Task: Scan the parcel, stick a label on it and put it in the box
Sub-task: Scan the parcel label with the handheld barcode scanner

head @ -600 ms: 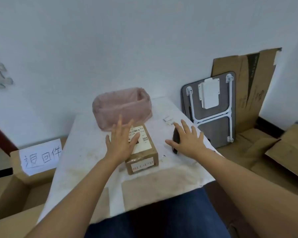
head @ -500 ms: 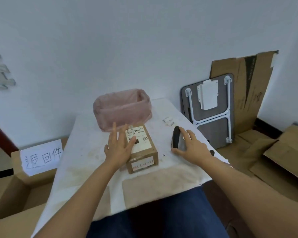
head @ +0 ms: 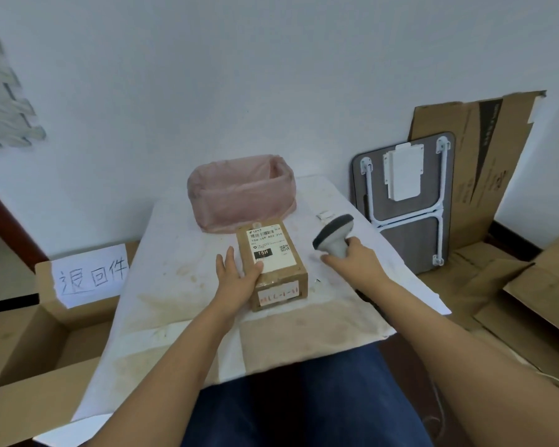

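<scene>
A small brown cardboard parcel (head: 279, 272) with a white shipping label on top lies in the middle of the white-covered table (head: 181, 285). My left hand (head: 236, 279) grips its left side, thumb on the top face. My right hand (head: 352, 259) holds a grey barcode scanner (head: 333, 233) by the handle, lifted off the table just right of the parcel, its dark head tilted up and to the left. An open cardboard box (head: 29, 343) with a handwritten white sign stands on the floor at the left.
A bin lined with a pink bag (head: 242, 191) sits behind the parcel. Small white label pieces (head: 324, 215) lie near the table's far right. A folded table (head: 404, 201) and flattened cardboard (head: 471, 169) lean against the wall at right.
My right hand closed around the scanner and lifted it off the table. My left hand slid from the parcel's top to its left side.
</scene>
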### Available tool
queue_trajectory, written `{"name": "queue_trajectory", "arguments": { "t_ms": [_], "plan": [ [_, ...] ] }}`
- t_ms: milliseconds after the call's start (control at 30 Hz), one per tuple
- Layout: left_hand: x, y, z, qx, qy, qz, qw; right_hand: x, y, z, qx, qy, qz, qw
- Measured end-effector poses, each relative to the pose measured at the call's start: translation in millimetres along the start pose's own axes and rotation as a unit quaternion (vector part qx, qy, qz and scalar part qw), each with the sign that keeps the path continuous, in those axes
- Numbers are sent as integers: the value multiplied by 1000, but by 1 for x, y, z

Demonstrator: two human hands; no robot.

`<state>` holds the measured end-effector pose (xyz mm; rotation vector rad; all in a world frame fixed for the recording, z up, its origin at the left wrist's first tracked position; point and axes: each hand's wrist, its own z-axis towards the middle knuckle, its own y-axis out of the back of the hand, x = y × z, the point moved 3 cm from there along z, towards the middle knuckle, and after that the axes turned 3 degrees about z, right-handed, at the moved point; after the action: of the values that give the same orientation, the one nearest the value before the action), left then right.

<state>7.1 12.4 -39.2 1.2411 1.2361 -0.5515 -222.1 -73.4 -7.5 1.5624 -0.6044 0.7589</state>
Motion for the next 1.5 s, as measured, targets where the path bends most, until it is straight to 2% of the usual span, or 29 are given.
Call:
{"name": "queue_trajectory", "arguments": {
  "t_ms": [167,333,533,767,967,1167,1500],
  "plan": [
    [7,-4,5,25,49,-36,998,37,-15,-6,0,-11,189,982],
    [10,-2,11,56,49,-68,995,34,-34,-13,25,-29,200,979],
    [-3,2,9,110,76,-186,974,41,-34,-19,32,-9,183,983],
    [-11,24,8,135,79,-162,974,46,-28,-13,32,14,197,980],
    [-12,25,17,60,0,-211,976,63,1,-7,24,14,273,962],
    [-13,8,26,43,-56,-201,977,98,36,-11,37,40,260,964],
    [-13,-7,32,49,-99,-171,979,81,-10,-29,31,16,322,946]
  ]
}}
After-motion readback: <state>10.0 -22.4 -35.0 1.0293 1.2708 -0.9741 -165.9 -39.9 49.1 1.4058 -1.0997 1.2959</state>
